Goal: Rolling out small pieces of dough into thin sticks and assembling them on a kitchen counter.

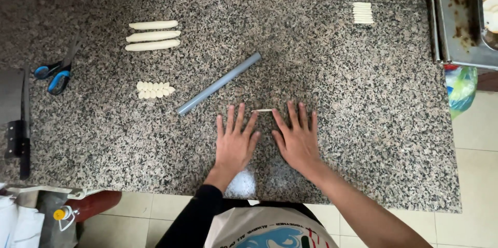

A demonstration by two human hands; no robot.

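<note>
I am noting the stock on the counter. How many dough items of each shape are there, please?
Long dough logs: 3
Cluster of small dough pieces: 1
Stack of thin dough strips: 1
Thin dough strand between the left hand and right hand: 1
Total: 6

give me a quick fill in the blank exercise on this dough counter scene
1. Both hands, left hand and right hand, lie flat on a thin dough strand, rolling it on the ____ counter.
2. The grey pipe lies to the ____ of the hands.
3. ____ long dough logs lie side by side.
4. The scissors have ____ handles.

Missing words: granite; upper left; three; blue
</note>
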